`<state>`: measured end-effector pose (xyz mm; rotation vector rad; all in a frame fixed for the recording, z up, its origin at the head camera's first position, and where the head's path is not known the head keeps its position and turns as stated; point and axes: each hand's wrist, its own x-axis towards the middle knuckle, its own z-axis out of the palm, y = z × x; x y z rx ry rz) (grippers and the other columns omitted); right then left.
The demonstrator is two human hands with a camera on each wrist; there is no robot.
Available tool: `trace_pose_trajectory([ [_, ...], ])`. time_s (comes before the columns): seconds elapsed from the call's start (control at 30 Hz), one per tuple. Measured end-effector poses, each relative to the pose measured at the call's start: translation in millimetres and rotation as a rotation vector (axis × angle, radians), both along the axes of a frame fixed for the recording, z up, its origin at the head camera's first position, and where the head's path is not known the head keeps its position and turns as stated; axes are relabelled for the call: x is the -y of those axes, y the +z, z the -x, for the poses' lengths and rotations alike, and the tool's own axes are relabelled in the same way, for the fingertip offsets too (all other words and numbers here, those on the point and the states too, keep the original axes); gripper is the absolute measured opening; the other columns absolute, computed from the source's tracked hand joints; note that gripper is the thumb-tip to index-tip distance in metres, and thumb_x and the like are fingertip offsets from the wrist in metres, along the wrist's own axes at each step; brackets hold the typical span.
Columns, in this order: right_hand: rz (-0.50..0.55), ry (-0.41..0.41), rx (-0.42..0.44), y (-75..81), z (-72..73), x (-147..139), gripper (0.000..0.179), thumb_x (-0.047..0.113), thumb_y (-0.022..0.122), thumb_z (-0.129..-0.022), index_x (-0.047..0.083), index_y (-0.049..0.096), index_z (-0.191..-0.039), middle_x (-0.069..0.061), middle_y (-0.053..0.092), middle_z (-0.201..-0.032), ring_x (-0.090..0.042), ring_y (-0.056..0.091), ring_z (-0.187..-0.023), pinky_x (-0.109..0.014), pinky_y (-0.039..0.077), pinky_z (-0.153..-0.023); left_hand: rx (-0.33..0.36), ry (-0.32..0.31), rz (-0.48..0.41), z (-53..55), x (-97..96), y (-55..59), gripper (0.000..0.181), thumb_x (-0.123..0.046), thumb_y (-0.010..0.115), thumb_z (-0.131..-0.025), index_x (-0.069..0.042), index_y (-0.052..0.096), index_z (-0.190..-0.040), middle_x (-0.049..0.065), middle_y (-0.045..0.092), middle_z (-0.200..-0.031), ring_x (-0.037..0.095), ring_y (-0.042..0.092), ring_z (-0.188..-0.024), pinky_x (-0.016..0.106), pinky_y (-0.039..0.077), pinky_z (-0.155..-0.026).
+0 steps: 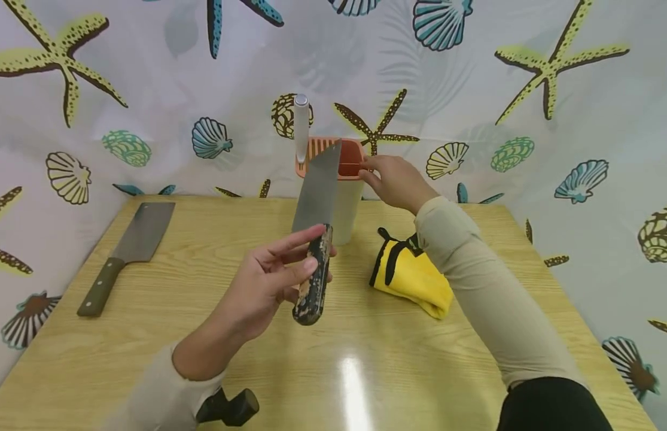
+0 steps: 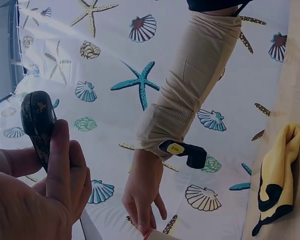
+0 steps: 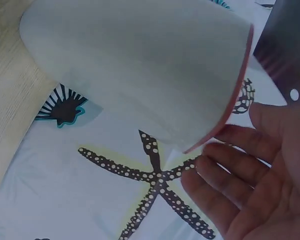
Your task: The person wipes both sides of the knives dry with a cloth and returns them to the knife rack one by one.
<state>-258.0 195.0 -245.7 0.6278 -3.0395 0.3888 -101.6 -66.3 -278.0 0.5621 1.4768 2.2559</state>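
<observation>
My left hand (image 1: 265, 278) grips a cleaver (image 1: 318, 191) by its worn, flaking black handle. The blade points up and overlaps the front of the knife holder (image 1: 349, 209) in the head view. That holder is a pale upright container with a salmon-coloured slotted top. At the right side of its rim is my right hand (image 1: 395, 179), the fingers loosely bent with their tips right at the edge. The right wrist view shows the thumb apart from the fingers near the red rim (image 3: 242, 75). A knife with a white handle (image 1: 301, 129) stands upright at the holder's left side.
Another cleaver (image 1: 145, 230), with an olive-brown handle, lies flat on the left of the wooden table (image 1: 215, 239). Right of the holder lies a folded yellow cloth (image 1: 411, 278) with black trim. A curtain with shells and starfish (image 1: 247, 60) hangs behind.
</observation>
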Motion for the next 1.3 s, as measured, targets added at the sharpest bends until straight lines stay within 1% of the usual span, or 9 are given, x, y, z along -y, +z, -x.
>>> trace_pose_trajectory([
  [0.2, -0.047, -0.051, 0.105, 15.7, 9.9, 6.6, 0.038, 0.025, 0.054, -0.104, 0.004, 0.062, -0.134, -0.016, 0.054, -0.147, -0.036, 0.063, -0.121, -0.049, 0.05, -0.105, 0.046, 0.01, -0.048, 14.9, 4.1, 11.3, 0.041, -0.009, 0.058, -0.1, -0.021, 0.06, -0.139, -0.001, 0.073, -0.116, 0.013, 0.074, -0.092, 0.017, 0.056, -0.068],
  [0.33, -0.1, -0.055, 0.124, 24.5, 12.2, 11.7, 0.038, 0.026, 0.055, -0.104, 0.004, 0.063, -0.133, -0.016, 0.061, -0.139, -0.035, 0.064, -0.121, -0.048, 0.052, -0.103, 0.077, -0.004, -0.081, 20.7, 4.6, 16.3, 0.041, -0.011, 0.056, -0.102, -0.02, 0.058, -0.141, 0.002, 0.071, -0.119, 0.013, 0.072, -0.095, 0.02, 0.058, -0.078],
  [0.6, -0.123, -0.076, 0.163, 22.3, 16.5, 11.7, 0.039, 0.027, 0.052, -0.105, 0.005, 0.062, -0.135, -0.015, 0.06, -0.141, -0.034, 0.062, -0.124, -0.047, 0.051, -0.105, 0.116, -0.092, -0.206, 33.2, 2.7, 27.4, 0.045, -0.015, 0.054, -0.103, -0.018, 0.047, -0.148, 0.005, 0.068, -0.123, 0.011, 0.069, -0.093, 0.016, 0.057, -0.07],
  [0.73, -0.13, -0.081, 0.169, 21.1, 16.4, 11.9, 0.04, 0.027, 0.051, -0.105, 0.005, 0.06, -0.136, -0.015, 0.06, -0.141, -0.034, 0.063, -0.123, -0.048, 0.051, -0.104, 0.142, -0.115, -0.252, 39.1, -0.8, 31.4, 0.058, -0.02, 0.065, -0.097, -0.018, 0.043, -0.15, 0.005, 0.066, -0.121, 0.011, 0.069, -0.092, 0.015, 0.058, -0.071],
  [0.87, -0.13, -0.085, 0.17, 19.9, 15.2, 13.5, 0.039, 0.028, 0.051, -0.105, 0.005, 0.061, -0.136, -0.014, 0.061, -0.141, -0.033, 0.063, -0.123, -0.047, 0.052, -0.103, 0.156, -0.126, -0.293, 43.0, -5.5, 31.7, 0.07, -0.023, 0.071, -0.091, -0.019, 0.038, -0.153, 0.003, 0.065, -0.12, 0.011, 0.068, -0.092, 0.015, 0.056, -0.063],
  [0.97, -0.125, -0.088, 0.176, 19.2, 15.0, 14.5, 0.039, 0.028, 0.052, -0.105, 0.006, 0.062, -0.135, -0.014, 0.061, -0.141, -0.033, 0.063, -0.123, -0.047, 0.052, -0.103, 0.144, -0.16, -0.343, 44.4, -6.5, 32.4, 0.058, -0.019, 0.064, -0.098, -0.019, 0.04, -0.15, 0.004, 0.065, -0.119, 0.011, 0.068, -0.091, 0.017, 0.056, -0.058],
  [1.1, -0.128, -0.094, 0.174, 19.7, 14.8, 14.3, 0.039, 0.028, 0.053, -0.104, 0.006, 0.062, -0.135, -0.014, 0.061, -0.14, -0.033, 0.064, -0.122, -0.047, 0.053, -0.102, 0.12, -0.272, -0.451, 47.1, -4.3, 38.6, 0.048, -0.002, 0.042, -0.104, -0.017, 0.037, -0.15, 0.01, 0.062, -0.125, 0.015, 0.068, -0.095, 0.025, 0.061, -0.063],
  [1.2, -0.132, -0.097, 0.161, 20.1, 14.7, 14.3, 0.039, 0.028, 0.053, -0.104, 0.005, 0.062, -0.134, -0.014, 0.063, -0.138, -0.033, 0.065, -0.119, -0.047, 0.053, -0.101, 0.084, -0.295, -0.423, 50.4, -3.6, 48.1, 0.064, 0.013, 0.033, -0.095, -0.017, 0.033, -0.151, 0.012, 0.06, -0.128, 0.017, 0.067, -0.098, 0.029, 0.062, -0.062],
  [1.3, -0.134, -0.101, 0.151, 20.0, 14.5, 14.6, 0.038, 0.027, 0.054, -0.104, 0.005, 0.064, -0.133, -0.015, 0.066, -0.133, -0.032, 0.067, -0.114, -0.047, 0.055, -0.098, -0.006, -0.201, -0.251, 55.7, -6.9, 58.9, 0.064, 0.015, 0.039, -0.095, -0.02, 0.036, -0.148, 0.007, 0.065, -0.122, 0.015, 0.068, -0.096, 0.029, 0.061, -0.058],
])
